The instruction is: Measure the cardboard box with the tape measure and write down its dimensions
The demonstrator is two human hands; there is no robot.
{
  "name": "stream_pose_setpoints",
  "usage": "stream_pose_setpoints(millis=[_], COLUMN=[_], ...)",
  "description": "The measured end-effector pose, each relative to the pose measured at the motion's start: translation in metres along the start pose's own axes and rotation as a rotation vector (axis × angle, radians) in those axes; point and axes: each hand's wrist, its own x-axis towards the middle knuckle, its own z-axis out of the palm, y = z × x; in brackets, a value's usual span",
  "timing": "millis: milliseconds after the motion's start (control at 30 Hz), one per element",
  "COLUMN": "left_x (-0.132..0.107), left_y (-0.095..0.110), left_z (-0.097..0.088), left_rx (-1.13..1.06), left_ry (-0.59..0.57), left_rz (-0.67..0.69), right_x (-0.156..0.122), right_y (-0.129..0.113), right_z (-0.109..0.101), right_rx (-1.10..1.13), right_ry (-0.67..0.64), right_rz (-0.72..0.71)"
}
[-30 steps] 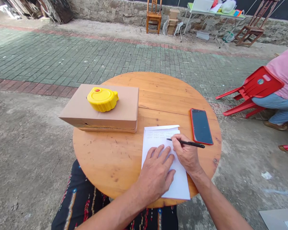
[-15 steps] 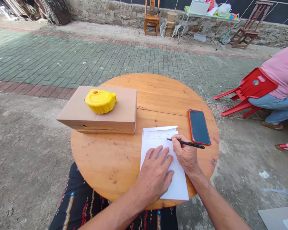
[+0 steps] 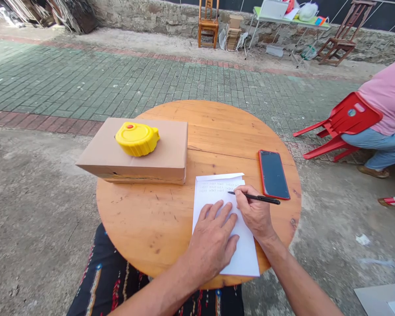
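My right hand (image 3: 255,213) is closed around a black pen (image 3: 261,199), its tip on or just above a white sheet of paper (image 3: 240,254). Small handwritten marks fill a few rows near the top of the sheet, and its upper edge shows a folded strip. Flat on the paper, with fingers spread, lies my left hand (image 3: 213,237); it holds nothing. To the right of the pen a phone (image 3: 274,174) in a red case rests face up with a dark screen.
The round wooden table (image 3: 145,219) carries a cardboard box (image 3: 171,145) with a yellow tape measure (image 3: 137,139) on top. At the right, a person in a pink top (image 3: 388,96) sits on a red plastic chair (image 3: 355,116). A folding table (image 3: 292,22) stands by the wall.
The pen in my right hand has shifted very slightly over the paper, at the end of the third row of marks. My left hand stays in place.
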Motion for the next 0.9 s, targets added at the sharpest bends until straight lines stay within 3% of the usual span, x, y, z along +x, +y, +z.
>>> stream_pose_setpoints(millis=[433,633,900], left_x=[-0.0001,-0.0006,-0.0013], left_y=[0.0011,-0.0006,0.0003], left_z=[-0.0013,0.0011,0.0017], left_rx=[0.001,-0.002,0.005], left_ry=[0.004,0.019,0.010], left_rz=[-0.004,-0.006,-0.004], right_x=[0.0018,0.0010,0.0018], right_y=[-0.0045,-0.0056,-0.0068], right_z=[-0.0009,-0.0016,-0.0020], right_rx=[0.006,0.062,0.081], right_ry=[0.006,0.084,0.096], right_rz=[0.010,0.042,0.056])
